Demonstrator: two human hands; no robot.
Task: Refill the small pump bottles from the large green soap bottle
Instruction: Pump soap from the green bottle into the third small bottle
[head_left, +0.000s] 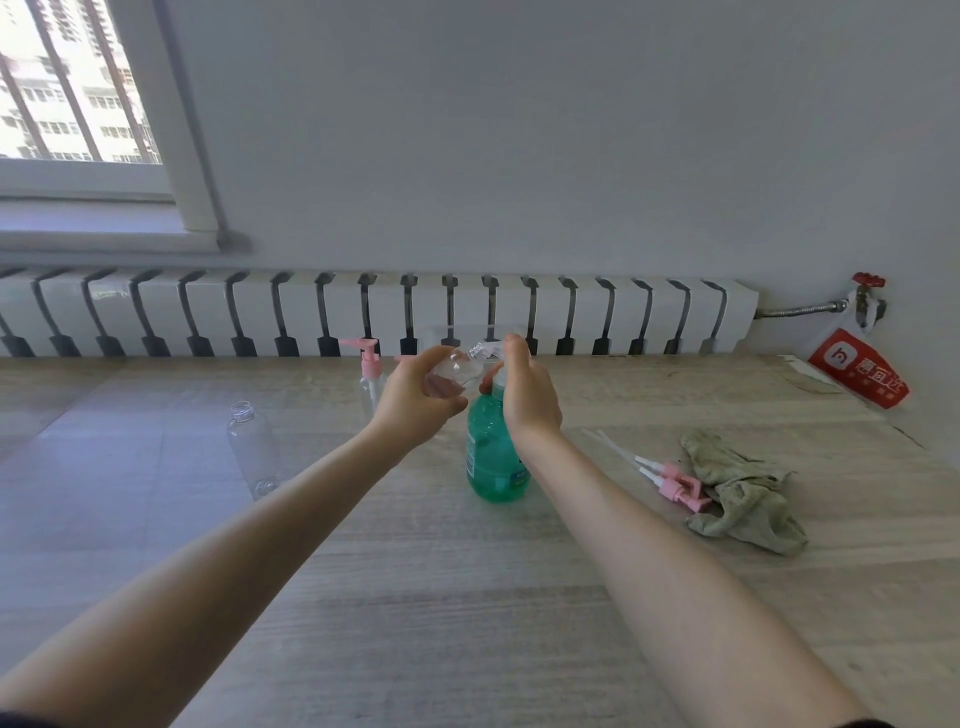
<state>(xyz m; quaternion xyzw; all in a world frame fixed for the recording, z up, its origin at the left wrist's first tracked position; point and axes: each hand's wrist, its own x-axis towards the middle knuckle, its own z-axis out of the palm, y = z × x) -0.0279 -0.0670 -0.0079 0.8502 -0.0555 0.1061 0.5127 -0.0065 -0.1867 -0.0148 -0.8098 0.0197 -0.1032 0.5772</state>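
Both hands meet over the large green soap bottle (493, 457) on the table (467, 597).

Nearest, two loose pink pumps (670, 483) lie against a grey cloth (748, 499). The right hand (530, 395) clasps the green bottle's top — the left hand (415, 400) grips a clear small bottle (457, 371), tilted, mouth seemingly at the spout. Left stands an uncapped empty bottle (252, 447); farther back, a pump-topped bottle (371, 376) — then the radiator (363, 312).

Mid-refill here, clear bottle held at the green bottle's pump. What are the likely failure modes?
1. The left hand holds the small clear bottle tilted, its narrow neck by the pump under the right hand; soap may miss and run down the green soap bottle.
2. Pressing down on the tall green bottle could tip it.
3. The uncapped empty bottle stands near the left forearm and could be knocked over.
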